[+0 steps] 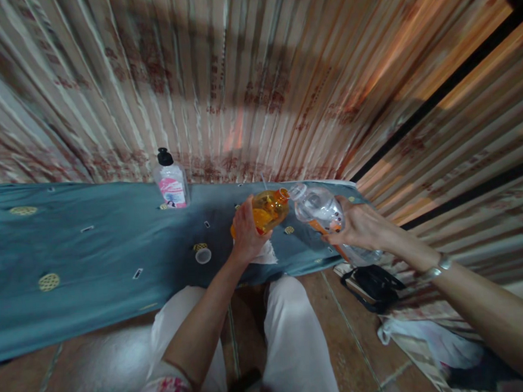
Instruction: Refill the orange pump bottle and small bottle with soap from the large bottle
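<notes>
Beside the amber bottle (270, 209), clasped by the left hand (245, 238), a likely squashy clear bottle (316, 203) is aptly gripped mid-body by the right hand (358, 225).

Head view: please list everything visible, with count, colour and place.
Curtain: count unclear, beige-red, background
Bars: two, black, right
Cloth: one, teal, ahead
Pink-labelled bottle: one, clear, left
Orange bottle: one, orange, left hand
Clear bottle: one, clear, right hand
Round item: one, whitish, cloth
Tissue-like piece: one, white, cloth
Bag: one, black, floor
Tiles: several, brown, floor
Fabric: count unclear, white, lower right
Bracelet: one, silver, right wrist
Trousers: one pair, white, bottom
Hands: two, bare, centre
</notes>
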`<action>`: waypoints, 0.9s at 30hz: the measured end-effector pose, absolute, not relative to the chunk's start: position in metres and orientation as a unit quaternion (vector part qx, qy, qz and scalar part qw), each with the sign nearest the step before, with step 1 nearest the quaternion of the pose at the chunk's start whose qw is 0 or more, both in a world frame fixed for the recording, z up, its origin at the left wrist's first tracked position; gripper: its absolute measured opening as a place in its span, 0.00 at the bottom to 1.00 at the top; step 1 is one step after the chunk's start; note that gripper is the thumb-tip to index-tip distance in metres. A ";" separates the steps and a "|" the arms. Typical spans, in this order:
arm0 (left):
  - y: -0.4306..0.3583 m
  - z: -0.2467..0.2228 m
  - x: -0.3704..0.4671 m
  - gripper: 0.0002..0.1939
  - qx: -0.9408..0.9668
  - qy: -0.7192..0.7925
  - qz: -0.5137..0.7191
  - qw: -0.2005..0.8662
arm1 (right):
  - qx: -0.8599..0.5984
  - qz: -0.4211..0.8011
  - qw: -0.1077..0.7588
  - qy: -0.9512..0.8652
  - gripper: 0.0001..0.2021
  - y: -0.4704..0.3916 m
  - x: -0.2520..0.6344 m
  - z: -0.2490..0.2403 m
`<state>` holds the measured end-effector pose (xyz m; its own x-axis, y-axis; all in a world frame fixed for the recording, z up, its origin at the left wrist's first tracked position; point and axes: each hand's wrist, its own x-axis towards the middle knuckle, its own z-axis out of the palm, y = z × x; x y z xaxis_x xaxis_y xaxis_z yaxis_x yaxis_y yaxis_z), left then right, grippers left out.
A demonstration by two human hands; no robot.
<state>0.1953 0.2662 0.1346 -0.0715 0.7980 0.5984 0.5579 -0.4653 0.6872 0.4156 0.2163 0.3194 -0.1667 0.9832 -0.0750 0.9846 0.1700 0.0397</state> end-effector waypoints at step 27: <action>0.265 0.137 0.195 0.55 0.676 0.507 0.521 0.121 | 0.647 -0.004 0.054 0.760 0.36 0.216 0.417 0.320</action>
<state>0.1949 0.2648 0.1371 -0.0564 0.8122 0.5807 0.5594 -0.4560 0.6921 0.4168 0.2161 0.3197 -0.1557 0.9839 -0.0872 0.9848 0.1615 0.0634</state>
